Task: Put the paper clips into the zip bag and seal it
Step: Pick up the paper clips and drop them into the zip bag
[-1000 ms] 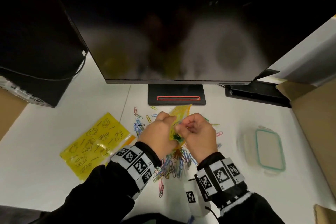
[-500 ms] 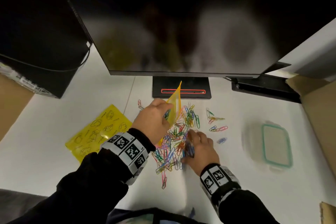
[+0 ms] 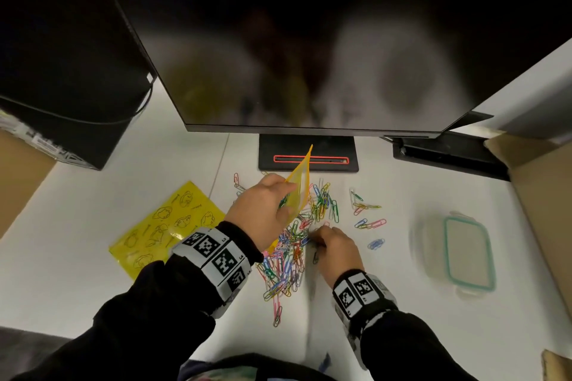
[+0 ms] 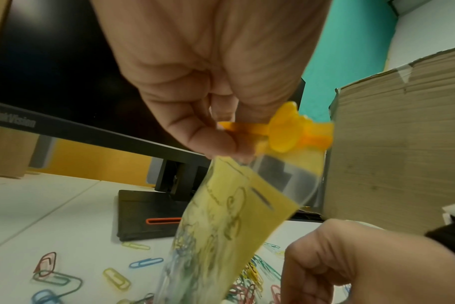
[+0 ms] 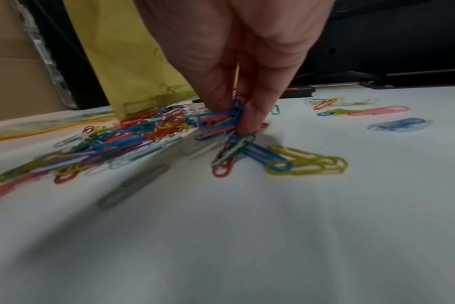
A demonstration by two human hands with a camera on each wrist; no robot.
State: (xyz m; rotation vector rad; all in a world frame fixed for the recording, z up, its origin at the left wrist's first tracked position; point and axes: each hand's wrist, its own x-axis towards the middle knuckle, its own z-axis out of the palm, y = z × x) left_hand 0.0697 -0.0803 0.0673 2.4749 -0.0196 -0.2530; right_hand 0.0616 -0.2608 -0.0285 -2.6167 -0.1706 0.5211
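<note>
My left hand [image 3: 263, 210] pinches the top edge of a yellow zip bag [image 3: 299, 188] near its orange slider [image 4: 286, 129] and holds it upright above the white desk. Some clips show through the bag's [image 4: 221, 236] lower part. Coloured paper clips [image 3: 286, 260] lie in a heap on the desk under and beside the bag. My right hand [image 3: 335, 249] is down on the heap's right side, its fingertips [image 5: 247, 121] pinching a small bunch of paper clips [image 5: 218, 121], blue and pink among them.
A second yellow zip bag [image 3: 161, 229] lies flat on the left. More clips [image 3: 368, 216] are scattered to the right. A clear lidded container [image 3: 461, 254] sits far right. The monitor stand [image 3: 308, 155] is behind the heap, with cardboard boxes [image 3: 544, 195] at the sides.
My right hand left the bag's mouth and dropped onto the heap, where it now pinches a bunch of clips. The left hand turned the bag upright and keeps holding it.
</note>
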